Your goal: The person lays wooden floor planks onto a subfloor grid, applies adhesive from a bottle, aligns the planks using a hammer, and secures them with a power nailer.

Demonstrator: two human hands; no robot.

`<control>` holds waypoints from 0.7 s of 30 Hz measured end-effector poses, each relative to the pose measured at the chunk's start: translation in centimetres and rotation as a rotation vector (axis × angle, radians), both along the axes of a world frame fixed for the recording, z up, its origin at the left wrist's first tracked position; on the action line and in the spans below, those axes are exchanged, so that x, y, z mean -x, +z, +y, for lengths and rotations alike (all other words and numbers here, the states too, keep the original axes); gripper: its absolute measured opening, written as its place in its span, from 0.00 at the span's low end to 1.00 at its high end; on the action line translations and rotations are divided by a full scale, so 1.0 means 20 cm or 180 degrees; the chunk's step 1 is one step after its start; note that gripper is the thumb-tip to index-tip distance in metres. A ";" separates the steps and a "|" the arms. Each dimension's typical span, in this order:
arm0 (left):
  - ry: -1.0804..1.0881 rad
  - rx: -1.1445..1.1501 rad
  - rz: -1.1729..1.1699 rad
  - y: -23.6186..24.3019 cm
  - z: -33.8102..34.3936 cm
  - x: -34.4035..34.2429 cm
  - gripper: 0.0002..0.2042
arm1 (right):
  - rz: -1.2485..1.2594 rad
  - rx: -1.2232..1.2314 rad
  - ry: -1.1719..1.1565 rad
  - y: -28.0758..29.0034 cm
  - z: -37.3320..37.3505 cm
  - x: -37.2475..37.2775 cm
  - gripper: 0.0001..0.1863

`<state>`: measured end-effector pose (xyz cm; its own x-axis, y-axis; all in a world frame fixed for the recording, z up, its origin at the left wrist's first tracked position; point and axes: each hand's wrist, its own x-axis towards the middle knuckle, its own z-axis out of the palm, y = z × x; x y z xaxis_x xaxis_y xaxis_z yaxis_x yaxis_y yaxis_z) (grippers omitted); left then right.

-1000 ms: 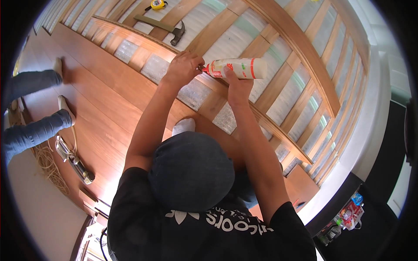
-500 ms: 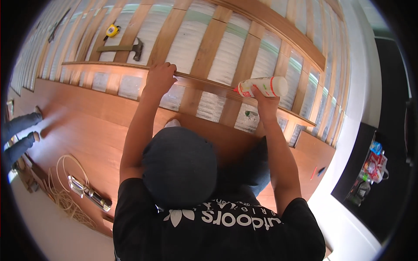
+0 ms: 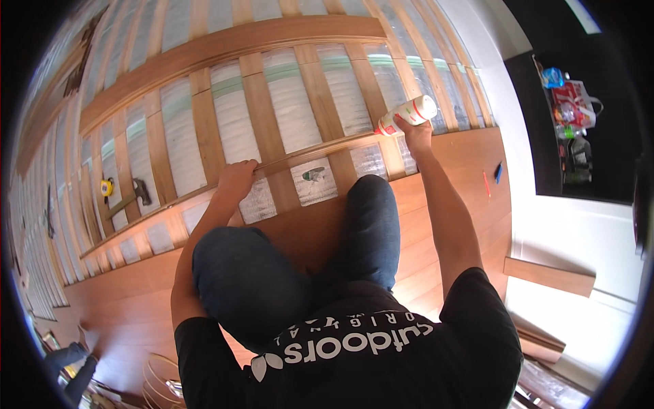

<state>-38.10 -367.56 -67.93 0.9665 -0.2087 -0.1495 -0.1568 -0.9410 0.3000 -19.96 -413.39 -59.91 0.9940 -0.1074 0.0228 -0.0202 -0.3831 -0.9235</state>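
A long, narrow wooden floorboard (image 3: 306,153) is tilted up on its edge across the joists. My left hand (image 3: 237,178) has its fingers closed over the board's upper edge, left of its middle. In my right hand (image 3: 415,135) is a white squeeze bottle (image 3: 410,113) with a red nozzle, apparently a glue bottle. It lies nearly level, nozzle pointing left, and the tip meets the board's edge near its right end. My knees are bent close behind the board.
Wooden joists (image 3: 262,123) with silvery sheeting between them spread ahead. Another floorboard (image 3: 231,48) lies across them. A hammer (image 3: 141,192) and yellow tape measure (image 3: 106,187) rest at left. Laid flooring (image 3: 456,163) holds a red pencil-like stick (image 3: 486,184). Another person's legs (image 3: 78,371) show lower left.
My view has turned to the right. The bottle's nozzle has travelled rightward along the board's edge to near its right end. My left hand still grips the board.
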 end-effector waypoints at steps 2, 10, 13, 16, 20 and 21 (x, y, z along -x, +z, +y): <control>-0.0017 0.0059 0.0116 0.05 -0.04 0.04 0.08 | 0.0097 -0.0285 -0.0166 -0.05 -0.21 -0.06 0.17; 0.0149 -0.0323 0.0096 0.39 -0.01 0.21 0.10 | -0.0397 -0.0719 0.0105 0.31 -0.64 -0.01 0.20; 0.0371 -0.0192 -0.0056 0.57 0.05 0.36 0.13 | -0.0536 -0.0745 0.0229 0.68 -0.66 0.16 0.19; 0.0369 -0.0265 -0.0076 0.69 0.02 0.46 0.14 | -0.0720 -0.0954 0.0311 0.91 -0.73 0.37 0.19; 0.0064 -0.0462 0.0008 0.78 0.02 0.58 0.15 | -0.0826 -0.0587 0.0158 1.10 -0.80 0.65 0.17; -0.0015 -0.0490 0.0108 0.80 0.01 0.61 0.15 | -0.0706 -0.0458 0.0111 1.12 -0.82 0.72 0.18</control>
